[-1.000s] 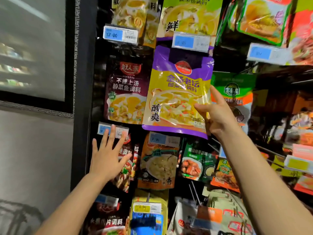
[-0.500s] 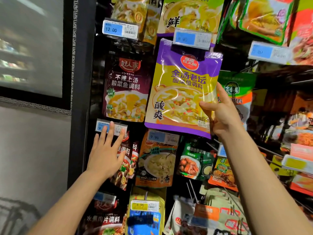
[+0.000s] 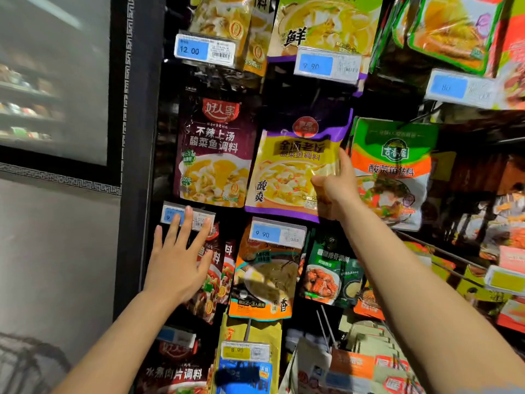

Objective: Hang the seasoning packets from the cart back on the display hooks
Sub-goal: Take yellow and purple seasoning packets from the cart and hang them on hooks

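A purple and yellow seasoning packet (image 3: 287, 172) hangs in the middle of the display, its top edge in shadow under a 9.90 price tag (image 3: 326, 65). My right hand (image 3: 336, 191) pinches the packet's right edge, thumb in front and index finger pointing up along the side. My left hand (image 3: 179, 265) lies flat with spread fingers against a dark red packet (image 3: 211, 282), its fingertips on the price tag (image 3: 173, 214) above. The hook behind the purple packet is hidden.
A maroon packet (image 3: 216, 149) hangs to the left of the purple one and a green and orange packet (image 3: 395, 172) to its right. More packets and price tags fill the rows above and below. A dark pillar (image 3: 139, 137) borders the display on the left.
The purple and yellow packet has dropped lower and gone further back into the display, its top now below the price tag. My right hand went with it. My left hand barely moved.
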A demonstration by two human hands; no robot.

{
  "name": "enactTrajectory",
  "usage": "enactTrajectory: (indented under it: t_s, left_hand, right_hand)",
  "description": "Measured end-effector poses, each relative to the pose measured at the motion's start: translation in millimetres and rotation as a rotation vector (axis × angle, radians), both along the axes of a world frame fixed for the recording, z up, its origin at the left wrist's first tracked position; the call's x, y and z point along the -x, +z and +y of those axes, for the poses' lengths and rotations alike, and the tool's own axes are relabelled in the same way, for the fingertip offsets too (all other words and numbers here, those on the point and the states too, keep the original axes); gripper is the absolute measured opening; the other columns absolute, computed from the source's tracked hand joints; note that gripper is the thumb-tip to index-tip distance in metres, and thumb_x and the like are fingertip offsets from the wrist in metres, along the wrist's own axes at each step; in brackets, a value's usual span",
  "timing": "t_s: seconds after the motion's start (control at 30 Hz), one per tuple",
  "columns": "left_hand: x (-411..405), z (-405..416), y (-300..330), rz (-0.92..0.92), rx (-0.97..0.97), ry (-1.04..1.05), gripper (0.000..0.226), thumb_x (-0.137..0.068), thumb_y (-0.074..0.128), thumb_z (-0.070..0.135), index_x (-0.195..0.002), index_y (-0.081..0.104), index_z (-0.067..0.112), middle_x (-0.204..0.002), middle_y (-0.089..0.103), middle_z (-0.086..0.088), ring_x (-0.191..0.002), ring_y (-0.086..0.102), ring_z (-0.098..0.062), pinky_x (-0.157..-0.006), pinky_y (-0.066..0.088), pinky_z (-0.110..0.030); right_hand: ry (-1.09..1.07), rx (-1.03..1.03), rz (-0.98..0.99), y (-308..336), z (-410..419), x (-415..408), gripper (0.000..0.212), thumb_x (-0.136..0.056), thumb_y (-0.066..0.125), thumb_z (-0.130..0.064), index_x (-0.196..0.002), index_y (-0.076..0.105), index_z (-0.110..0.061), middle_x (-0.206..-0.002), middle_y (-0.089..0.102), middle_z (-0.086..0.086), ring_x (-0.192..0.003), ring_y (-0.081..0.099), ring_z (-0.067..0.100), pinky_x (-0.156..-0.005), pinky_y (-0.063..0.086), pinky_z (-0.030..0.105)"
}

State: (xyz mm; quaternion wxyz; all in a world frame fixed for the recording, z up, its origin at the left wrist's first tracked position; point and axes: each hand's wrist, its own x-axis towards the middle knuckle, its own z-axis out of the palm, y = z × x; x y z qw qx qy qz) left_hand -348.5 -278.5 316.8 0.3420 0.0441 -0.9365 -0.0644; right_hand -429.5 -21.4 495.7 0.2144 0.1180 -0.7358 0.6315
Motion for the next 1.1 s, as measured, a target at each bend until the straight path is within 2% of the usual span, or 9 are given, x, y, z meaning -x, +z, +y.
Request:
enactTrajectory:
  t_s: [0.1,0.23,0.43,0.53,0.63,0.77,0.83,0.97,1.1]
  left_hand:
    - [0,-2,-1,-0.006,0.005,0.0,0.065,-0.095,0.02,0.054,-0.153,0.017,0.027,-0.163,0.003,-0.01,-0.148,0.011,-0.032,-0.118,0.01,-0.055]
    - [2,-3,-4,0.01,0.034,-0.002,0.064,-0.095,0.031,0.044,-0.154,0.017,0.026,-0.163,0.003,-0.01,-0.149,0.013,-0.034,-0.117,0.014,-0.059]
    - [-12,0,13,-0.184,0.035,0.039,0.082,-0.103,0.04,0.034,-0.139,-0.034,0.027,-0.146,-0.045,-0.002,-0.146,-0.026,-0.025,-0.119,-0.009,-0.051]
    - [-19,6,24,-0.204,-0.112,-0.098,0.086,-0.1,0.049,0.039,-0.146,-0.022,0.026,-0.154,-0.036,-0.003,-0.15,-0.019,-0.026,-0.121,-0.002,-0.05]
    - [-39,13,20,-0.07,-0.265,-0.271,0.073,-0.097,0.059,0.03,-0.156,0.015,0.028,-0.166,0.005,-0.004,-0.152,0.005,-0.022,-0.121,0.011,-0.044]
    - [-97,39,-25,-0.039,-0.52,-0.362,0.049,-0.089,0.061,0.035,-0.138,0.055,0.03,-0.125,0.066,0.005,-0.108,0.063,-0.018,-0.096,0.051,-0.039]
    - [-133,44,-59,-0.086,-0.618,-0.309,0.039,-0.085,0.061,0.039,-0.123,0.067,0.031,-0.092,0.071,0.014,-0.077,0.066,-0.015,-0.078,0.055,-0.039]
    - [-204,43,-125,-0.2,-0.728,-0.211,0.032,-0.077,0.059,0.051,-0.103,0.074,0.039,-0.076,0.07,0.016,-0.074,0.062,-0.008,-0.063,0.046,-0.023]
    - [-269,41,-181,-0.298,-0.91,-0.052,0.014,-0.083,0.074,0.028,-0.095,0.071,0.035,-0.071,0.066,0.011,-0.062,0.06,-0.006,-0.063,0.049,-0.019]
  right_hand:
    - [-0.171,-0.278,0.073,-14,-10,11,0.089,-0.089,0.065,-0.008,-0.155,0.014,-0.039,-0.15,0.043,0.008,-0.129,0.05,0.033,-0.104,0.044,0.043]
    - [-0.29,-0.385,0.08,-24,-11,21,0.085,-0.096,0.06,-0.015,-0.157,0.003,-0.033,-0.14,0.052,0.017,-0.118,0.056,0.037,-0.092,0.044,0.041]
    - [-0.247,-0.335,-0.009,-54,11,-10,0.089,-0.09,0.069,-0.023,-0.155,0.009,-0.03,-0.14,0.054,0.011,-0.116,0.059,0.032,-0.092,0.049,0.044]
    - [-0.212,-0.277,-0.067,-71,21,-46,0.066,-0.093,0.066,-0.025,-0.147,0.029,-0.025,-0.117,0.061,0.006,-0.105,0.06,0.026,-0.085,0.048,0.039]
    - [-0.039,-0.197,-0.087,-96,22,-97,0.031,-0.092,0.065,-0.014,-0.12,0.054,-0.021,-0.092,0.06,0.001,-0.085,0.06,0.019,-0.079,0.05,0.038]
    - [0.267,-0.134,-0.179,-142,14,-168,0.019,-0.091,0.061,0.002,-0.096,0.062,-0.017,-0.079,0.054,0.006,-0.066,0.053,0.015,-0.056,0.045,0.017]
    - [0.394,-0.072,-0.359,-168,8,-197,0.014,-0.092,0.06,0.001,-0.096,0.064,-0.012,-0.08,0.06,0.011,-0.059,0.06,0.014,-0.053,0.049,0.018]
    - [0.516,0.098,-0.766,-234,-3,-235,0.011,-0.094,0.056,-0.004,-0.093,0.064,-0.012,-0.072,0.069,0.003,-0.058,0.066,0.016,-0.053,0.053,0.024]
    - [0.543,0.149,-0.993,-303,-20,-257,0.01,-0.095,0.052,-0.003,-0.095,0.06,-0.009,-0.067,0.067,0.002,-0.053,0.065,0.016,-0.049,0.052,0.022]
